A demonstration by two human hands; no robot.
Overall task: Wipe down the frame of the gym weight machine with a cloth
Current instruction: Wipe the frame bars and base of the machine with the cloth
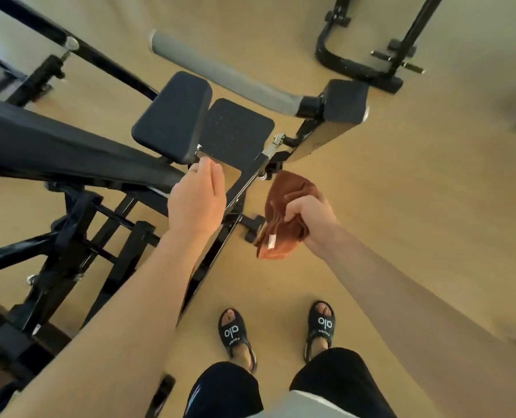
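The black weight machine frame (69, 236) fills the left and centre, with a dark seat pad (172, 116) and a flat perforated plate (238, 131). A thin silver rod (250, 179) runs down from a joint near the plate. My right hand (308, 215) grips a bunched rust-brown cloth (283, 206) just right of that rod, close to a black knob; the cloth hangs apart from the frame. My left hand (198, 197) reaches over the frame below the seat pad with straight fingers, fingertips at the pad's lower edge.
A grey padded roller (220, 76) leads to a black block (344, 104) at upper right. Another black machine base (359, 64) stands at the top right. Tan floor lies to the right. My feet in black sandals (235, 330) stand below the frame.
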